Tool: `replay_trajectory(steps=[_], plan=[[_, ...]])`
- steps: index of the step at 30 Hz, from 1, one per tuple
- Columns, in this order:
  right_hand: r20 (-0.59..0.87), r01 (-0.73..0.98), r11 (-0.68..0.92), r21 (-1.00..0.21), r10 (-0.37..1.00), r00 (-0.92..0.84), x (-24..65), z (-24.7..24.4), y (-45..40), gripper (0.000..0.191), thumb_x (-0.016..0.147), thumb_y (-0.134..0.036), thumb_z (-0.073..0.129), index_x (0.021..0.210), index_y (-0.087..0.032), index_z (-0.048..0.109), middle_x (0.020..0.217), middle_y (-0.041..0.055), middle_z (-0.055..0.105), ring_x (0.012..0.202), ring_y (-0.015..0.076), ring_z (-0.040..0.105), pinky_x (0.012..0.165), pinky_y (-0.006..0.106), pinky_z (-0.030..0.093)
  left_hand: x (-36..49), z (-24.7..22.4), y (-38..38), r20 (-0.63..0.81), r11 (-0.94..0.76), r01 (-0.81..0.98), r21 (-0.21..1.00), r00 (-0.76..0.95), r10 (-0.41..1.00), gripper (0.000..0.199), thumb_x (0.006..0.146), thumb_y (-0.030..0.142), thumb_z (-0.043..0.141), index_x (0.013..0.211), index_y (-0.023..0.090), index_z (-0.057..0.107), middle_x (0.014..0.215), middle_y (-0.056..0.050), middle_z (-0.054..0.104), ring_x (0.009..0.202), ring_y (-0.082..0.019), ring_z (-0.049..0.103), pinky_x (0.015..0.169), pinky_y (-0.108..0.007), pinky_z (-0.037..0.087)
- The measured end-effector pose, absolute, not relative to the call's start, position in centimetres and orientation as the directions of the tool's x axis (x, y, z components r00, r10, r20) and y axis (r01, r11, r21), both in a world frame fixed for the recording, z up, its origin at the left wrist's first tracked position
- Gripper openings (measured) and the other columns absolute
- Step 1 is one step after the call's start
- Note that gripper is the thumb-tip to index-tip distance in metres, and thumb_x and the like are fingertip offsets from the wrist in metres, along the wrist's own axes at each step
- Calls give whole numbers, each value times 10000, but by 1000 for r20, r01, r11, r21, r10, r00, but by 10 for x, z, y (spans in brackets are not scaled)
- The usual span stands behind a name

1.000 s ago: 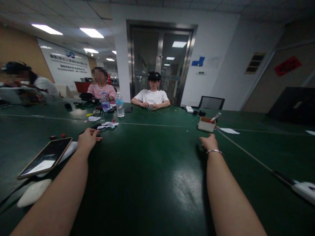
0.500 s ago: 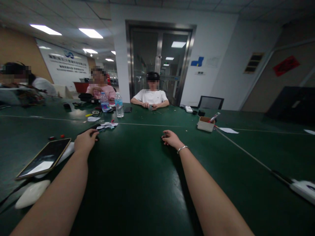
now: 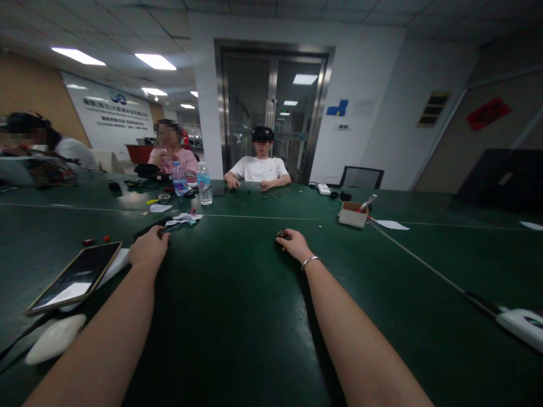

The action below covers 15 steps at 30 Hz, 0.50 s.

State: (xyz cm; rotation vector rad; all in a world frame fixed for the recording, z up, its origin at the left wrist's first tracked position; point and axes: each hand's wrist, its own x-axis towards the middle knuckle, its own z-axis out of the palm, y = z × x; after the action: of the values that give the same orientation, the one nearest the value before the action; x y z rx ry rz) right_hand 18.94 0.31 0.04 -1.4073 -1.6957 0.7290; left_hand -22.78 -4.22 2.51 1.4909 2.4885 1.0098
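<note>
My left hand is closed at the left, its fingers pinched near a dark flat object and crumpled white paper; what it grips is too small to name. My right hand, with a silver bracelet on the wrist, is closed on a small dark object over the green table. A large phone lies left of my left forearm, with a white mouse-shaped object nearer me.
Two water bottles stand beyond my left hand. A small open box holding a pen is at the right, with a cable running to a white power strip. A person in white sits opposite; others sit at the left.
My right hand has turned slightly, and the small dark object shows more at its fingertips. My left hand has barely moved. Opposite, the person's hands have moved apart.
</note>
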Motion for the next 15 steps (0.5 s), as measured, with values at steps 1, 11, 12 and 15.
replay_trajectory(steps=[1, 11, 12, 15], plan=[[221, 509, 223, -831, 973, -66, 189, 0, 2, 265, 768, -277, 632, 1002, -152, 641, 941, 43, 666, 492, 48, 548, 524, 196, 489, -227, 25, -43, 269, 359, 778, 516, -545, 794, 500, 784, 489, 490, 1204, 220, 533, 1066, -191, 634, 1018, -419, 564, 776, -530, 446], [312, 606, 272, -747, 949, -41, 184, 0, 2, 307, 763, -304, 649, 1054, -207, 661, 1012, 54, 574, 638, 83, 541, 542, 198, 493, -146, 70, -42, 623, 7, 959, 282, -189, 759, 529, 817, 423, 486, 1279, 167, 456, 1245, -166, 504, 1121, -326, 519, 931, -438, 421], [316, 609, 277, -743, 948, -45, 184, 0, 1, 301, 764, -299, 650, 1050, -207, 663, 1012, 57, 561, 640, 84, 539, 544, 201, 496, -128, 73, -36, 587, -106, 955, 277, -80, 806, 473, 819, 401, 491, 1237, 179, 498, 1213, -145, 530, 1084, -299, 544, 928, -416, 426], [307, 597, 282, -751, 950, -63, 180, 3, -2, 288, 770, -279, 646, 1046, -199, 664, 1028, 66, 523, 589, 70, 524, 506, 207, 496, -72, 68, -20, 385, -396, 819, 415, 236, 892, 502, 771, 384, 575, 1232, 195, 517, 1166, -113, 569, 891, -216, 618, 827, -348, 483]])
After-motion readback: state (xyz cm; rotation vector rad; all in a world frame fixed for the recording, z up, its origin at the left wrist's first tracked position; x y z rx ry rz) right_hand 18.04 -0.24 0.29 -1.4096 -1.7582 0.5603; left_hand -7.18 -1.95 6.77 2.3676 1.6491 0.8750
